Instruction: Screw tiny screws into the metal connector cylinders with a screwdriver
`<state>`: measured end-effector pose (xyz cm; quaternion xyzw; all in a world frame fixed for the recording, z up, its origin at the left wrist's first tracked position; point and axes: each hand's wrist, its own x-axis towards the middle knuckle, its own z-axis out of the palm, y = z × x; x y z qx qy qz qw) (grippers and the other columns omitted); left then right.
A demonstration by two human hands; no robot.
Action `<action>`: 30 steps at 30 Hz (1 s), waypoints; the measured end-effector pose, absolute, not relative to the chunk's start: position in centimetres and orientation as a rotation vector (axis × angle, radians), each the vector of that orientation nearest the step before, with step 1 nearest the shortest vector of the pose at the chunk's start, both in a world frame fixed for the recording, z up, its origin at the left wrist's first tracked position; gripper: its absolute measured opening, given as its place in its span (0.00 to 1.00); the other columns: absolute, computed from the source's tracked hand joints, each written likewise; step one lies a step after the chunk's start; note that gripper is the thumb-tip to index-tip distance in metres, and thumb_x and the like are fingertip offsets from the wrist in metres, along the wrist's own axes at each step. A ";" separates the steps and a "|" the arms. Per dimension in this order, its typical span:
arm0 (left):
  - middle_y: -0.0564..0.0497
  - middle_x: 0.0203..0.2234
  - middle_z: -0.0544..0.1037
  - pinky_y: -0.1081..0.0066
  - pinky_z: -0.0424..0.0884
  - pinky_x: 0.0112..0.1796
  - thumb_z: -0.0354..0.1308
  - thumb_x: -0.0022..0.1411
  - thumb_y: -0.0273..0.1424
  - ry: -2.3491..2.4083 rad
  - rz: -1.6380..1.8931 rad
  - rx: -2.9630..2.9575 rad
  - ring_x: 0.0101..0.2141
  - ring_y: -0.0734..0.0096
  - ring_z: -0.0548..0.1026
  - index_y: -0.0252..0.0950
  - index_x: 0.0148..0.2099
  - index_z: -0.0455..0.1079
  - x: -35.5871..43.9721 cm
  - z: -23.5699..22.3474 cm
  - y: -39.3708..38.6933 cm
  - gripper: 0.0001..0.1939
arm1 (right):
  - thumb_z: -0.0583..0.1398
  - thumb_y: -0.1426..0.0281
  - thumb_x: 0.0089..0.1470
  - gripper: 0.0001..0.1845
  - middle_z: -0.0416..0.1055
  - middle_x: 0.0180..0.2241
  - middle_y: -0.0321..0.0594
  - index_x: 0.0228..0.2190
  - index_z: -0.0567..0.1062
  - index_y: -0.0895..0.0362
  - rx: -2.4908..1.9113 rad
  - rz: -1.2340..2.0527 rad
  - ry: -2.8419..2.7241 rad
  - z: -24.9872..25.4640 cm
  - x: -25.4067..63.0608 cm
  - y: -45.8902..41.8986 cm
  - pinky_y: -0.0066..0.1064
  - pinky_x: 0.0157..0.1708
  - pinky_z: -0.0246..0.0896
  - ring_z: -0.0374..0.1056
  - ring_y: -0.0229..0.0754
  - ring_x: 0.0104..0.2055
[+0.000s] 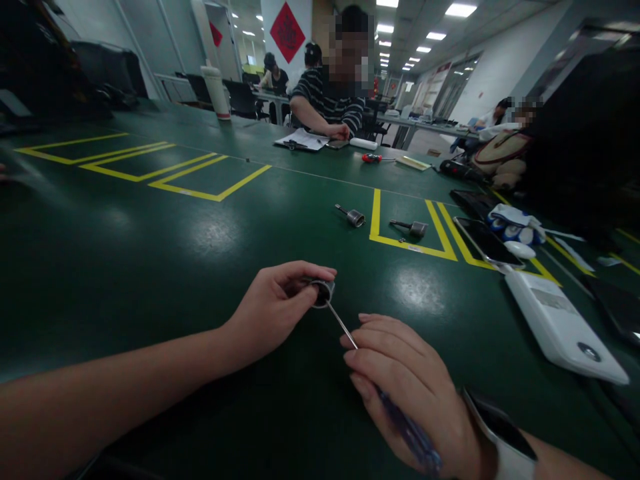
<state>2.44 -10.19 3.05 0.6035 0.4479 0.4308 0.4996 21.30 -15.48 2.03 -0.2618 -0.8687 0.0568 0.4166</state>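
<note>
My left hand [273, 307] is closed around a small dark metal cylinder [327, 288], thumb and fingers on its sides, with its hollow end turned toward my right hand. My right hand [405, 373] grips a screwdriver [407, 427] with a bluish see-through handle. Its thin shaft reaches into the cylinder's opening; the tip is hidden inside. Farther out on the green table lie two similar pieces, each a metal cup with a rod: one piece [355, 217] left of a yellow-taped box, another piece [415, 229] within it, beside a tiny part [401, 240].
Yellow tape [220, 196] marks boxes on the green table [150, 267]. At right are a phone [487, 241], a white device [565, 327] and gloves [515, 223]. Across sits a person [327, 100] near a clipboard [303, 140], a red screwdriver [371, 158] and a tall cup [217, 90].
</note>
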 end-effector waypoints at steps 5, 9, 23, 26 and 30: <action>0.47 0.37 0.78 0.65 0.74 0.41 0.61 0.50 0.26 1.044 0.934 1.428 0.39 0.66 0.77 0.33 0.48 0.69 1.9 3.0 -9.4 0.21 | 0.56 0.80 0.52 0.12 0.76 0.36 0.44 0.39 0.72 0.59 -0.714 0.245 -2.080 2.8 21.6 -15.6 0.40 0.48 0.67 0.72 0.42 0.41; 0.46 0.42 0.74 0.65 0.72 0.42 0.59 0.47 0.21 1.045 0.920 1.685 0.41 0.67 0.75 0.33 0.50 0.66 1.5 2.4 -7.9 0.25 | 0.56 0.76 0.55 0.08 0.76 0.34 0.41 0.35 0.74 0.56 -0.911 0.434 -1.824 4.2 21.4 -14.7 0.34 0.37 0.68 0.72 0.41 0.37; 0.51 0.28 0.70 0.68 0.63 0.32 0.61 0.52 0.36 1.285 0.809 2.580 0.30 0.68 0.67 0.34 0.30 0.64 2.1 1.6 -3.1 0.11 | 0.58 0.65 0.55 0.08 0.74 0.29 0.37 0.34 0.73 0.57 -0.992 0.909 -1.528 1.7 20.4 -10.4 0.31 0.30 0.69 0.72 0.39 0.31; 0.55 0.23 0.69 0.72 0.61 0.28 0.59 0.54 0.35 1.230 0.793 2.449 0.25 0.73 0.66 0.34 0.29 0.64 2.0 1.1 -3.0 0.10 | 0.58 0.69 0.55 0.05 0.75 0.31 0.39 0.33 0.72 0.57 -1.023 0.901 -1.631 1.6 20.3 -10.9 0.31 0.30 0.68 0.72 0.39 0.32; 0.56 0.21 0.68 0.75 0.59 0.25 0.58 0.54 0.33 1.141 0.773 2.414 0.24 0.76 0.66 0.34 0.27 0.64 1.9 0.8 -3.2 0.09 | 0.57 0.73 0.53 0.04 0.74 0.31 0.39 0.32 0.72 0.57 -0.999 0.776 -1.748 1.8 20.0 -11.2 0.32 0.31 0.67 0.70 0.38 0.31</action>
